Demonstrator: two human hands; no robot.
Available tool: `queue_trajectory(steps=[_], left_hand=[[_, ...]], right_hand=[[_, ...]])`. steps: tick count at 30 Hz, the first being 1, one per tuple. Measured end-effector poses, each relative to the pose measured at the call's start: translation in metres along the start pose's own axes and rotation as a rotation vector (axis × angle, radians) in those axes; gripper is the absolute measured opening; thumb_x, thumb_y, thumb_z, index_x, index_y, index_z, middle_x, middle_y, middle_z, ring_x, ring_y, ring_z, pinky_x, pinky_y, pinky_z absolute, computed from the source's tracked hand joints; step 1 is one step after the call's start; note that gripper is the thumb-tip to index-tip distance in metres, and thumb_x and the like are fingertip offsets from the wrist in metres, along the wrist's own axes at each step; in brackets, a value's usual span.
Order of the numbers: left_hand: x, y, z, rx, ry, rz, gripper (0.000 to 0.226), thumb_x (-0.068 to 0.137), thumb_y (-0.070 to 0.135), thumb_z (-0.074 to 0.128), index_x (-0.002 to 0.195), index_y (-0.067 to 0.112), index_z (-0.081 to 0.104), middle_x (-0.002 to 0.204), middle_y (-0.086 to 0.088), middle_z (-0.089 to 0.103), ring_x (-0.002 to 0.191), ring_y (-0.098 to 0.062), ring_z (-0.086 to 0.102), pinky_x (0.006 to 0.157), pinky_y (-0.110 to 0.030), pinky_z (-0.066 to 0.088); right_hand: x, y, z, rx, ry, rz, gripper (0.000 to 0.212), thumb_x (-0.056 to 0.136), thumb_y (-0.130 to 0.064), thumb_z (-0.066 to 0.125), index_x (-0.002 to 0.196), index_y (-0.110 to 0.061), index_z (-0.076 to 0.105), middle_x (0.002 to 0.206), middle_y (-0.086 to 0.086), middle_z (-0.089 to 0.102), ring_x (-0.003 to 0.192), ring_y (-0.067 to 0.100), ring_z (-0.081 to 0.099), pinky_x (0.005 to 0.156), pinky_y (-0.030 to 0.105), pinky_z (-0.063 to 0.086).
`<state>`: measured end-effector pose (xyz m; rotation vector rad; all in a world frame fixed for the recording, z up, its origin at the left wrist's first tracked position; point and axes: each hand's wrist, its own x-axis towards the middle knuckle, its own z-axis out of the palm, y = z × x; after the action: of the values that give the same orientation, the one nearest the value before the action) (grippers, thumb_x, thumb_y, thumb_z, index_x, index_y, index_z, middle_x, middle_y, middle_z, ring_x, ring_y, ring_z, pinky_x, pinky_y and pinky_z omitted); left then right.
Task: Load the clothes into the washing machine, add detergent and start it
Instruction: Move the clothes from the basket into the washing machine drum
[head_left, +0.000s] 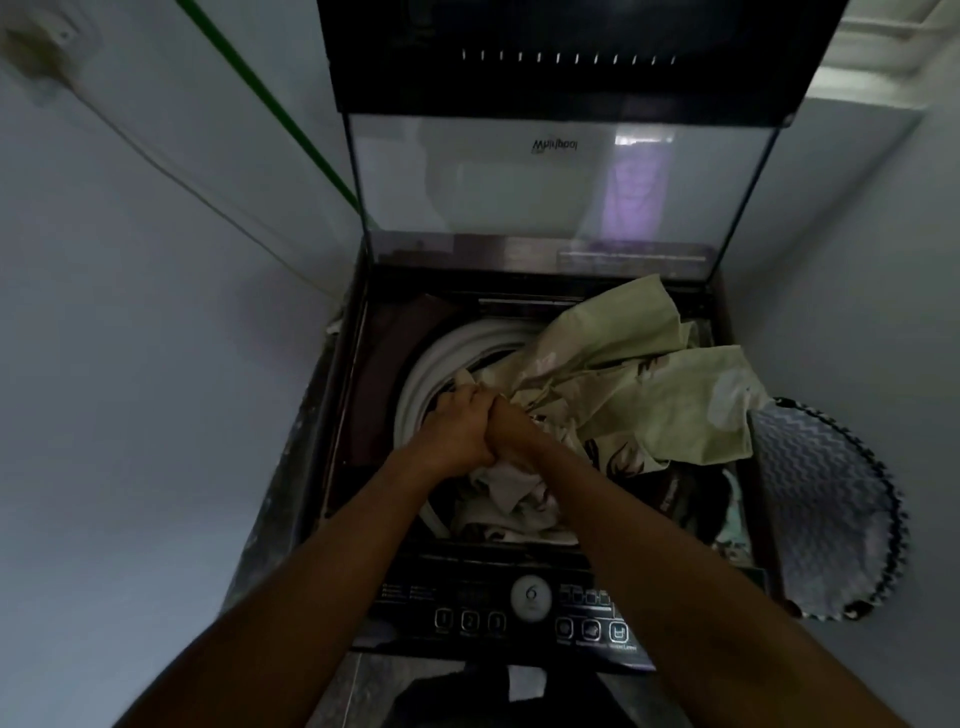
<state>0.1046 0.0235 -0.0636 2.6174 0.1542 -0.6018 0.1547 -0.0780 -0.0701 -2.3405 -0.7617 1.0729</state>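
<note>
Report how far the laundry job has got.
Done: lid up, some clothes in the drum. In hand: left hand and right hand push the pale sheet down; much of it overhangs the rim. Left: detergent, the panel.

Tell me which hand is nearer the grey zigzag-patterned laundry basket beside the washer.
Right. The right hand sits over the drum, on the side toward the grey zigzag-patterned laundry basket. The left hand presses against it on the far side. Both are well apart from the basket.
</note>
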Motion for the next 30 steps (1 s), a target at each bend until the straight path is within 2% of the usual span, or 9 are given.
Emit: queue_trajectory(steps=[2,6,9,13,16,18,20,26,30], left_hand=[[0.003,0.005,-0.003,-0.019,0.049,0.001,0.096,0.072,0.036,0.079,0.150,0.023,0.025,0.151,-0.010,0.025,0.137,-0.033,0.030,0.109,-0.047,0.038],[0.010,0.027,-0.011,0.005,0.179,0.032,0.095,0.075,0.043,0.078,0.152,0.023,0.025,0.157,-0.010,0.017,0.143,-0.032,0.022,0.113,-0.049,0.029],[0.022,0.047,-0.009,-0.003,0.222,0.090,0.096,0.070,0.046,0.078,0.150,0.021,0.031,0.152,-0.013,0.029,0.138,-0.035,0.031,0.110,-0.049,0.034],[0.040,0.081,-0.001,0.078,0.163,0.165,0.099,0.071,0.045,0.077,0.152,0.026,0.023,0.156,-0.014,0.022,0.140,-0.036,0.025,0.111,-0.054,0.030],[0.049,0.109,0.007,0.077,0.134,0.232,0.102,0.075,0.047,0.066,0.156,0.023,0.010,0.160,-0.016,0.013,0.146,-0.035,0.015,0.116,-0.049,0.020],[0.054,0.126,0.012,0.026,0.111,0.276,0.104,0.070,0.057,0.055,0.156,0.025,0.009,0.160,-0.018,0.013,0.147,-0.037,0.013,0.117,-0.052,0.019],[0.059,0.138,0.016,0.001,0.071,0.296,0.104,0.074,0.053,0.066,0.156,0.027,0.009,0.160,-0.019,0.010,0.147,-0.038,0.012,0.115,-0.056,0.020],[0.061,0.140,0.025,0.034,0.092,0.233,0.107,0.075,0.040,0.076,0.156,0.028,0.007,0.162,-0.012,0.005,0.147,-0.038,0.013,0.114,-0.056,0.026],[0.049,0.110,0.020,-0.015,0.278,0.117,0.098,0.075,0.043,0.074,0.155,0.024,0.019,0.160,-0.012,0.018,0.144,-0.034,0.022,0.115,-0.051,0.025]], right_hand=[[0.001,0.006,-0.010,0.234,0.120,0.043,0.033,0.093,-0.010,0.048,0.121,0.006,0.058,0.114,0.028,0.063,0.102,0.039,0.064,0.083,0.041,0.051],[-0.009,0.023,-0.041,0.092,0.293,0.038,0.011,0.089,-0.022,0.057,0.080,-0.015,0.061,0.079,0.010,0.062,0.072,0.021,0.058,0.062,0.035,0.041],[-0.020,0.043,-0.062,0.122,0.586,0.163,0.038,0.078,-0.038,0.059,0.094,-0.004,0.062,0.097,0.017,0.063,0.088,0.027,0.057,0.071,0.030,0.037],[-0.060,0.078,-0.090,-0.207,0.873,0.398,0.048,0.075,-0.037,0.058,0.117,-0.014,0.057,0.126,0.017,0.052,0.117,0.038,0.044,0.098,0.046,0.033],[-0.086,0.109,-0.099,-0.267,0.853,0.492,0.065,0.073,-0.041,0.048,0.134,-0.020,0.049,0.141,0.023,0.040,0.128,0.042,0.036,0.105,0.050,0.026],[-0.096,0.127,-0.093,-0.416,0.815,0.498,0.051,0.082,-0.033,0.047,0.132,-0.021,0.051,0.131,0.022,0.046,0.118,0.040,0.044,0.096,0.047,0.037],[-0.107,0.137,-0.091,-0.556,0.800,0.453,0.036,0.088,-0.026,0.042,0.119,-0.017,0.058,0.116,0.015,0.052,0.104,0.035,0.051,0.081,0.042,0.043],[-0.095,0.119,-0.100,-0.083,0.683,0.141,0.030,0.089,-0.008,0.051,0.117,-0.006,0.060,0.117,0.017,0.054,0.105,0.036,0.056,0.083,0.040,0.046],[-0.071,0.094,-0.082,0.078,0.684,-0.017,0.029,0.086,-0.006,0.055,0.114,-0.008,0.061,0.113,0.015,0.053,0.095,0.029,0.057,0.080,0.037,0.049]])
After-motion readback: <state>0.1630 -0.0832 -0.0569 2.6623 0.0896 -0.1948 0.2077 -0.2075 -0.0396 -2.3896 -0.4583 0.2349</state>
